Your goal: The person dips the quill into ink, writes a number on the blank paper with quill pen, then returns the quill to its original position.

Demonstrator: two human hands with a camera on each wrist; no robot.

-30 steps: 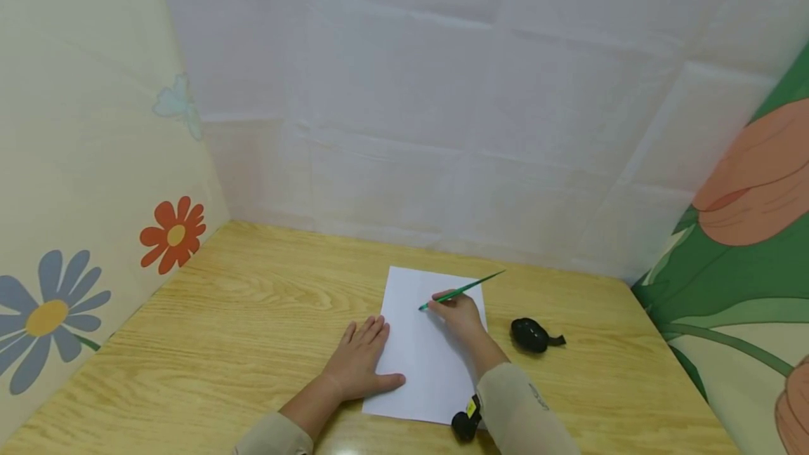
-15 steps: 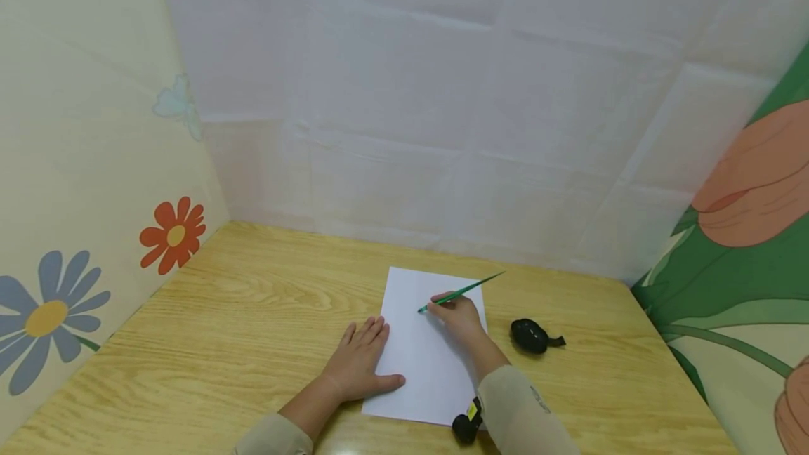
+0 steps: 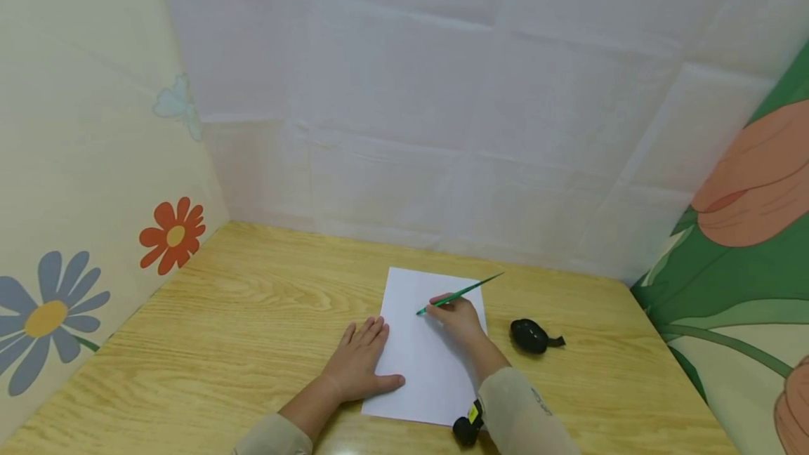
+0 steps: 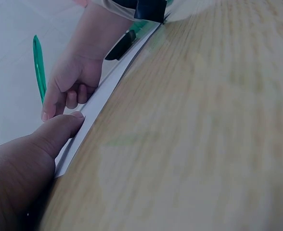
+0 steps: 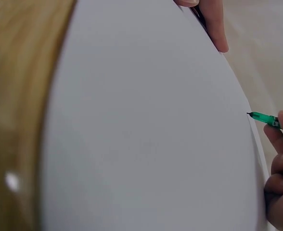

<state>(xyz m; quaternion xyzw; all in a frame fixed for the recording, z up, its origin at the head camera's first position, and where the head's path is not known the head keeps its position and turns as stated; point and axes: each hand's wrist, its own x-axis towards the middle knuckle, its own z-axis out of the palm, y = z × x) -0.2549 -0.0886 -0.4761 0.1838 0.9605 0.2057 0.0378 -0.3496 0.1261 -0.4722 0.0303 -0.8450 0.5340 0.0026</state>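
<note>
Nearest me, two beige sleeves (image 3: 274,435) reach in: one to the left of the white sheet of paper (image 3: 422,364), the other across its near right corner. By that same corner I see a black rounded item (image 3: 465,432) with a yellow patch, just beside the right sleeve.

The left hand (image 3: 357,365) lies flat at the paper's left edge, its fingers straight and a little spread, its thumb stretched out onto the sheet; I see it grasping nothing. The right hand (image 3: 460,319) is over the sheet's right side, thumb and fingers curled in to pinch a green pen (image 3: 470,288). The pen sits slanted in that hold: its tip comes out to the left of the hand, over the farther half of the paper, while its long back end slopes up past the hand and beyond the sheet's far right corner (whether the tip touches the paper, I can't tell from here, even on the right wrist camera).

Near the sheet's right edge, a glossy black object (image 3: 529,336) with a short tail lies on the wood-grain table (image 3: 253,314). Beyond the sheet rises a creased white backdrop (image 3: 404,104); well to its left stands a panel with painted flowers (image 3: 173,236).
</note>
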